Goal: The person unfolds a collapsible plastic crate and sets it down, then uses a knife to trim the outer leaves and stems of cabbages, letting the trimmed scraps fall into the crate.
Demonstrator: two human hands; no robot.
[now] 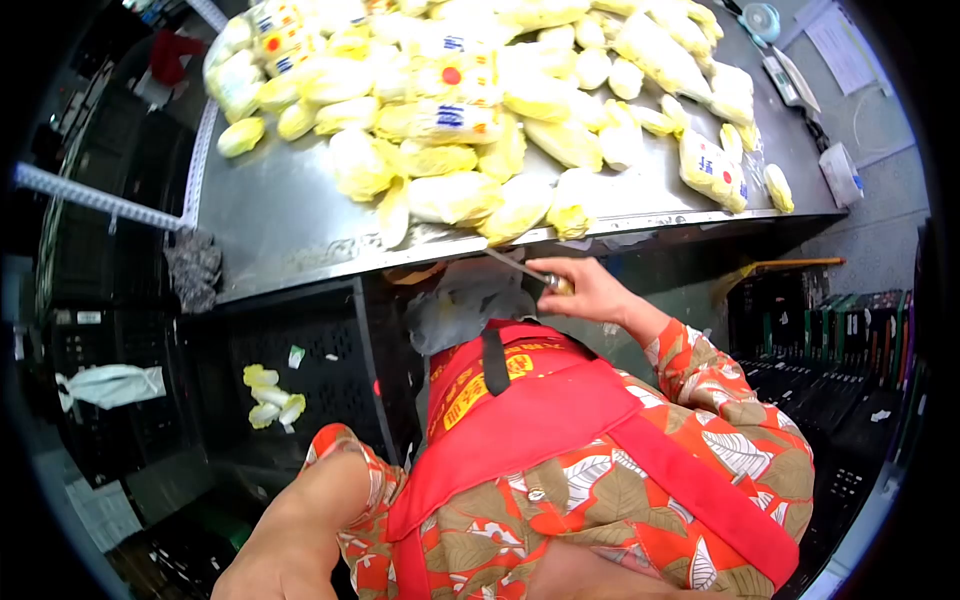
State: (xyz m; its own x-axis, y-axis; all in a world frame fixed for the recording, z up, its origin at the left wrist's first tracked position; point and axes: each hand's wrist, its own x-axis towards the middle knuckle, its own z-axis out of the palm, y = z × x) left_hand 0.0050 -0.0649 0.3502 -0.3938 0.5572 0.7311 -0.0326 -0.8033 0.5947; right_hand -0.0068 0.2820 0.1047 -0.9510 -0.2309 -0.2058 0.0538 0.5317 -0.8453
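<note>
My right hand (592,292) is closed around the handle of a small knife (516,264), just in front of the metal table's edge. The thin blade points up and left toward the table rim, near the baby napa cabbages (518,208) at the front. My left arm bends back toward me. Only the back of my left hand (275,580) shows at the bottom edge, and its fingers are out of sight. Many pale yellow cabbages lie heaped on the metal table (270,225). Among them are bagged packs (712,172) with blue print and a red dot.
A black crate (250,345) stands at the left below the table, with a few cabbage pieces (270,398) inside. Crumpled clear plastic (465,300) hangs under the table edge. Stacked black crates (840,340) are at the right. A scale (790,80) sits at the table's right side.
</note>
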